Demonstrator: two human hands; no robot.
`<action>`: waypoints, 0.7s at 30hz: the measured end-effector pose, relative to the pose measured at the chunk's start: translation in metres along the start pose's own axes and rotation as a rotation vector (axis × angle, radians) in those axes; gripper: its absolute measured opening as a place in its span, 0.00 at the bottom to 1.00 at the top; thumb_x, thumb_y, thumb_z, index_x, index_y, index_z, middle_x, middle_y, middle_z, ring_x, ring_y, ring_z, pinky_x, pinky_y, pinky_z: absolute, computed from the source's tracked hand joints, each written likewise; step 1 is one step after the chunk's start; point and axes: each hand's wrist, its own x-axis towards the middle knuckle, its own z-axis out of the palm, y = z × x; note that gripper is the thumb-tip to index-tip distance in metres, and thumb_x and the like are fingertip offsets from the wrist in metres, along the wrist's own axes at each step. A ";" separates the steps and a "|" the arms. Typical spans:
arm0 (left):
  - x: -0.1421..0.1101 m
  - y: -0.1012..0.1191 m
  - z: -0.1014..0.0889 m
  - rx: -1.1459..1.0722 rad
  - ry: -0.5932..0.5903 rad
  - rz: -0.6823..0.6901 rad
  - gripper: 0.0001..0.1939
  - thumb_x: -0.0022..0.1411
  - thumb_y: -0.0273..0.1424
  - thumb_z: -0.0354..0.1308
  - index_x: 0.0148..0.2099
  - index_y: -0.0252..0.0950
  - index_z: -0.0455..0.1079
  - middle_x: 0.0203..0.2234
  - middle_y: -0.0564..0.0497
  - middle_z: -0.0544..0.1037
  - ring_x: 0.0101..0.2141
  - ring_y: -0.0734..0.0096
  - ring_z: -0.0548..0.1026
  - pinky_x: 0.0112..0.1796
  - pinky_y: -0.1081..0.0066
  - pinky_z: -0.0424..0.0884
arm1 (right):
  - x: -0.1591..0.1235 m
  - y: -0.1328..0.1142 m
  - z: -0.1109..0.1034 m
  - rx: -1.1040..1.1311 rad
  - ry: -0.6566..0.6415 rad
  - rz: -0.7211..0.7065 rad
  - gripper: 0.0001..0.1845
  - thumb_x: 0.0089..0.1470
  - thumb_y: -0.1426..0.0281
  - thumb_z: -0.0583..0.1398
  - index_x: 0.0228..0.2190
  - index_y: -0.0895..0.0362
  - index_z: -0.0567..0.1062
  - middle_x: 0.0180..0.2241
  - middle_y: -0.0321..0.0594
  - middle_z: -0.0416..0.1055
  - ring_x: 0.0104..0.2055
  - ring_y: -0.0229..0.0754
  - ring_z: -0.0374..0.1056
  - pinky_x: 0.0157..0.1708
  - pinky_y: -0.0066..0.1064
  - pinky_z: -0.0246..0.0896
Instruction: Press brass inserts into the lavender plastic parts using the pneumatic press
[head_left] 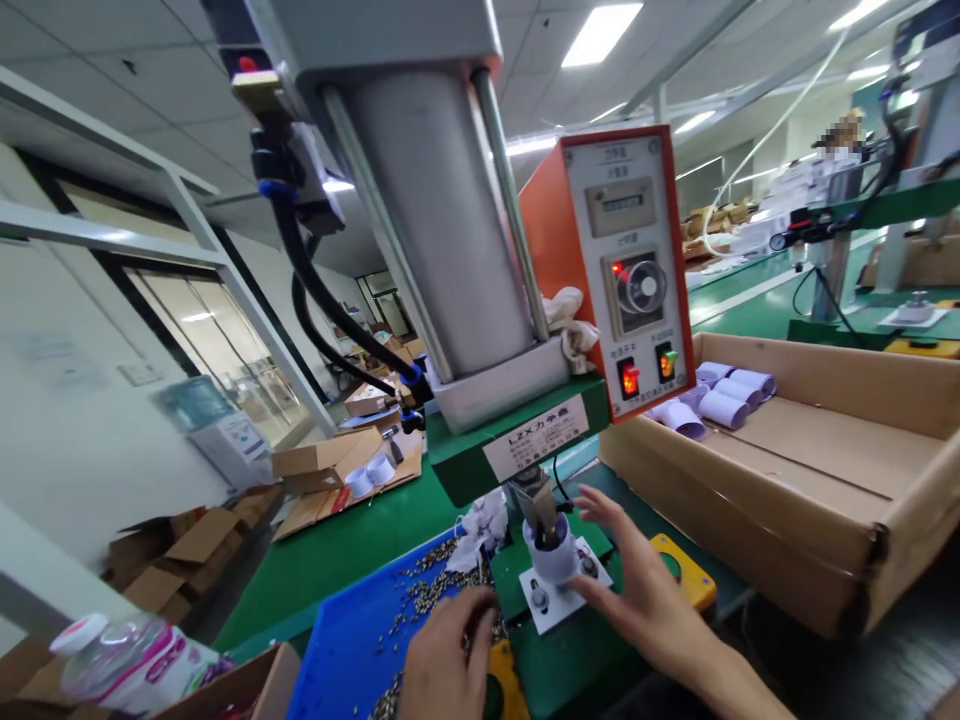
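Left hand (450, 650) at bottom centre, by blue tray (341, 630) holding scattered small metal pieces (431, 592); fingers curled, cannot tell whether grasping. Right hand (649, 592) with fingers spread, released, beside upright white cylinder (553, 562) below press (442, 220), lower centre. Cardboard box (720, 520) at right of frame, with white tubes (724, 408) in far corner.

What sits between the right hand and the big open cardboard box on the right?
A yellow push-button housing lies between the right hand and the cardboard box, partly hidden by the hand; the head view shows it.
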 end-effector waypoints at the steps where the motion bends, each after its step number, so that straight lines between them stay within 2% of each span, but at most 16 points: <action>1: 0.011 0.006 -0.002 -0.052 -0.023 -0.024 0.10 0.60 0.35 0.53 0.39 0.43 0.75 0.34 0.53 0.82 0.35 0.69 0.79 0.38 0.72 0.74 | 0.007 -0.008 0.008 0.052 -0.038 -0.008 0.41 0.49 0.68 0.61 0.61 0.49 0.51 0.56 0.43 0.65 0.58 0.45 0.63 0.57 0.40 0.58; 4: 0.038 0.021 -0.007 -0.186 -0.073 -0.059 0.11 0.59 0.34 0.52 0.39 0.41 0.75 0.35 0.52 0.82 0.37 0.68 0.78 0.41 0.70 0.72 | 0.020 -0.017 0.028 0.157 -0.092 0.020 0.43 0.48 0.71 0.61 0.62 0.50 0.51 0.52 0.43 0.69 0.54 0.45 0.66 0.56 0.41 0.59; 7: 0.055 0.034 -0.014 -0.211 -0.072 -0.053 0.11 0.57 0.35 0.54 0.36 0.40 0.76 0.33 0.51 0.81 0.35 0.67 0.77 0.38 0.69 0.71 | 0.022 -0.015 0.037 0.209 -0.070 0.039 0.41 0.48 0.71 0.61 0.61 0.52 0.53 0.48 0.43 0.72 0.49 0.45 0.69 0.52 0.38 0.63; 10: 0.067 0.050 -0.023 -0.180 -0.088 -0.019 0.10 0.55 0.35 0.55 0.32 0.39 0.77 0.30 0.51 0.80 0.33 0.67 0.76 0.36 0.69 0.69 | 0.021 -0.013 0.037 0.237 -0.023 0.002 0.40 0.46 0.72 0.63 0.60 0.52 0.57 0.46 0.41 0.73 0.48 0.45 0.70 0.49 0.35 0.65; 15: 0.084 0.078 -0.028 -0.161 -0.214 0.032 0.07 0.53 0.32 0.57 0.32 0.37 0.75 0.32 0.52 0.81 0.36 0.67 0.77 0.40 0.69 0.69 | 0.022 -0.017 0.034 0.226 0.001 -0.021 0.38 0.44 0.73 0.63 0.58 0.51 0.61 0.44 0.40 0.75 0.44 0.43 0.72 0.45 0.32 0.67; 21: 0.093 0.092 -0.020 0.094 -0.370 0.070 0.07 0.53 0.28 0.56 0.33 0.38 0.75 0.35 0.51 0.81 0.41 0.65 0.76 0.46 0.68 0.68 | 0.024 -0.017 0.033 0.240 -0.072 0.021 0.40 0.44 0.73 0.62 0.59 0.52 0.59 0.48 0.42 0.72 0.50 0.45 0.68 0.52 0.37 0.61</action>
